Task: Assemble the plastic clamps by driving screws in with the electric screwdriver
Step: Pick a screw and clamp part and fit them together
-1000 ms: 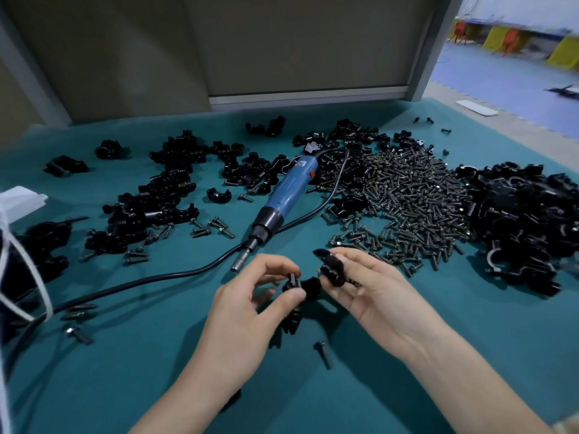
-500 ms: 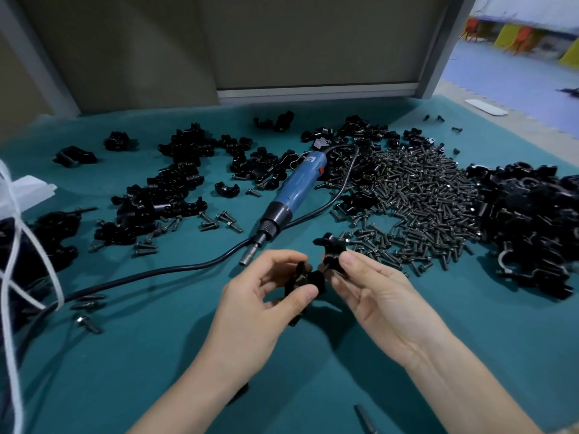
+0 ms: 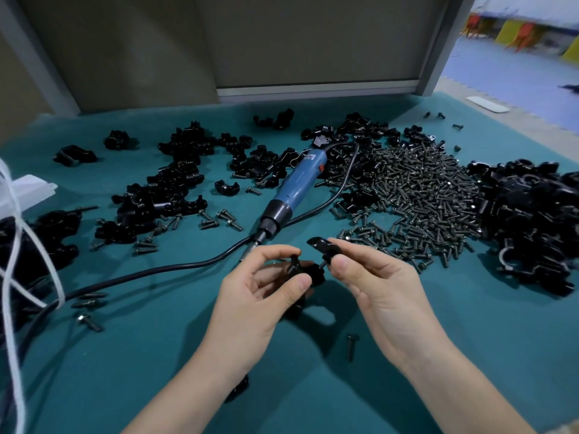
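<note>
Teal mat [image 3: 470,355] over the whole bench. Biggest heap: black clamp parts [image 3: 532,220] out at 3 o'clock. Next the screw pile [image 3: 416,202] at 1 to 2 o'clock, then a looser scatter of black halves [image 3: 175,189] at 10 o'clock. Electric screwdriver [image 3: 294,189] lying flat at 12 o'clock from the hands, bit end toward 6, nobody touching it. Black cable [image 3: 141,277] trailing off toward 8 o'clock.

Dead centre, held just above the mat: left hand [image 3: 257,302] pinching the first clamp half [image 3: 302,270] between thumb and forefinger. Right hand [image 3: 382,286] pinching the second clamp half [image 3: 322,245] at the fingertips, at 1 o'clock of the first. Halves very near, maybe touching at a corner, hard to say. Looks like a screw shank [image 3: 324,264] poking out between them, but too small to swear on. One loose screw [image 3: 350,347] on the mat at 5 o'clock of the hands.

So, best guess: mating step, no driving yet. Next up, probably: line up the holes, seat a screw, hold the pair in one hand, free the other for the driver at 12. Needs both halves kept square, otherwise crooked threading.
</note>
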`<control>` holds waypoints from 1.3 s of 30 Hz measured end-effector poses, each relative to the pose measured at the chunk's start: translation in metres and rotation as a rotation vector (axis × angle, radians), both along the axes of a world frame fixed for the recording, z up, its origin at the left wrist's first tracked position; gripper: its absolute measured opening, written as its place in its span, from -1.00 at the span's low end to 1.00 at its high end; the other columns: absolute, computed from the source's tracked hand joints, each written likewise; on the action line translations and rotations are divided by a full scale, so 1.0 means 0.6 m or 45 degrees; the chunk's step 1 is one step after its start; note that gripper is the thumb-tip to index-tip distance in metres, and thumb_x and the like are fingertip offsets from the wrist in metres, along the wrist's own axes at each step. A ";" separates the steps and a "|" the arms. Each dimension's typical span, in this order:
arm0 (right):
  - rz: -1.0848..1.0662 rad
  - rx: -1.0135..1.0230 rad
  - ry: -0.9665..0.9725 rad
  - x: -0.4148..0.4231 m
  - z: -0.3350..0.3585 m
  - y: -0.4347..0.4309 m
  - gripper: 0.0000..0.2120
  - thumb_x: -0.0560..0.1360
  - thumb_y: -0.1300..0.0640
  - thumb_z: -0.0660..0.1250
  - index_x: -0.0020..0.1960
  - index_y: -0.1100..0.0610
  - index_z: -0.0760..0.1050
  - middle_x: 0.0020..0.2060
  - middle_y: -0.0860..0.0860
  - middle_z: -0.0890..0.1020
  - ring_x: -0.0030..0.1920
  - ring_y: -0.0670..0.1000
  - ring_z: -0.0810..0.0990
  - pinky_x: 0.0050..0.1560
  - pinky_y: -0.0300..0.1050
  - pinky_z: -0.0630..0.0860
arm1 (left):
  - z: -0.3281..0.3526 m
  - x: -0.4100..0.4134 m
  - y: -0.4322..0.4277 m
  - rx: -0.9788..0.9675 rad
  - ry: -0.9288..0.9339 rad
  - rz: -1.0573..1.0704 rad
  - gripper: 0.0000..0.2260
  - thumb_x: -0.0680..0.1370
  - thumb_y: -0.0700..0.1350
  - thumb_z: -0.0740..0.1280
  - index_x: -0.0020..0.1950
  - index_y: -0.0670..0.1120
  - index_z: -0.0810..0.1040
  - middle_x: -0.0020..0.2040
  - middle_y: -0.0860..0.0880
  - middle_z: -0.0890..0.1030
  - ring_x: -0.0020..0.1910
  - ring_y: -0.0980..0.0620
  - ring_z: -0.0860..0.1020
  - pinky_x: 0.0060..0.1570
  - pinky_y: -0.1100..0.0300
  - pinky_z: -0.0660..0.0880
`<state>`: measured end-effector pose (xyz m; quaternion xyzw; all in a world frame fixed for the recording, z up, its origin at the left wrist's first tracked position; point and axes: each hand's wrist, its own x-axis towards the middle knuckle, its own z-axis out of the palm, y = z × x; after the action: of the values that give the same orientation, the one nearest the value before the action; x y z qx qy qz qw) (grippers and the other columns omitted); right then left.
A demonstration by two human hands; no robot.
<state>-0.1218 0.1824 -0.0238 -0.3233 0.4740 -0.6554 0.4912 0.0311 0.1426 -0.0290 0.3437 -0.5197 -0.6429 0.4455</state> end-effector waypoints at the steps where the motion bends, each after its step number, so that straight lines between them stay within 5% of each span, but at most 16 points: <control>1: -0.003 0.003 0.012 0.000 0.000 0.000 -0.63 0.13 -0.01 0.52 -0.06 -0.02 0.71 -0.04 0.03 0.72 0.06 -0.04 0.66 0.13 -0.22 0.53 | 0.001 0.001 0.001 0.013 0.012 -0.008 -0.70 0.28 -0.14 0.45 0.01 -0.05 0.60 -0.12 -0.10 0.72 -0.13 0.00 0.69 -0.16 0.35 0.55; 12: -0.025 -0.059 0.404 0.006 0.004 0.009 -0.71 0.24 0.15 0.51 -0.03 0.02 0.69 -0.12 0.02 0.71 -0.12 -0.07 0.68 -0.10 -0.37 0.52 | -0.007 0.000 -0.002 0.133 0.125 -0.014 -0.56 0.22 -0.05 0.53 0.10 -0.01 0.67 0.02 -0.08 0.71 0.05 -0.01 0.66 -0.02 0.26 0.58; 16: -0.007 -0.091 0.527 0.010 -0.002 0.008 -0.66 0.34 0.32 0.51 0.01 -0.03 0.67 -0.09 -0.01 0.68 -0.08 -0.08 0.66 -0.05 -0.34 0.52 | -0.012 0.000 -0.003 0.133 0.098 -0.022 -0.54 0.20 -0.03 0.63 0.07 0.04 0.68 0.06 -0.06 0.70 0.08 0.00 0.65 0.05 0.20 0.57; 23: 0.045 -0.145 0.601 0.022 -0.004 0.012 -0.62 0.35 0.31 0.51 0.06 -0.06 0.65 -0.05 -0.15 0.62 -0.03 -0.11 0.63 -0.06 -0.31 0.54 | -0.010 0.002 -0.002 0.053 0.096 0.042 -0.64 0.23 0.02 0.52 0.01 0.03 0.69 -0.02 -0.10 0.70 0.00 0.00 0.67 -0.09 0.28 0.57; 30: 0.100 -0.222 0.485 0.027 -0.002 0.004 -0.55 0.40 0.42 0.44 0.08 -0.09 0.65 -0.02 -0.09 0.68 -0.04 -0.10 0.67 -0.05 -0.34 0.53 | -0.013 0.004 -0.008 -0.020 0.103 0.086 -0.72 0.29 -0.09 0.59 -0.04 0.10 0.69 -0.06 0.01 0.71 -0.04 0.11 0.65 -0.06 0.32 0.55; 39: 0.298 -0.378 0.756 -0.021 0.004 -0.017 -0.60 0.36 0.32 0.44 0.09 -0.07 0.65 0.00 -0.09 0.62 0.12 0.00 0.59 0.06 -0.21 0.56 | -0.009 0.005 -0.009 -0.100 0.041 -0.034 -0.67 0.29 -0.10 0.53 0.02 0.14 0.69 0.03 0.00 0.69 -0.03 0.08 0.67 -0.06 0.35 0.53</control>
<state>-0.1345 0.1723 -0.0215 -0.6198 0.4554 -0.5339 0.3513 0.0344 0.1371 -0.0345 0.3085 -0.5417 -0.6333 0.4585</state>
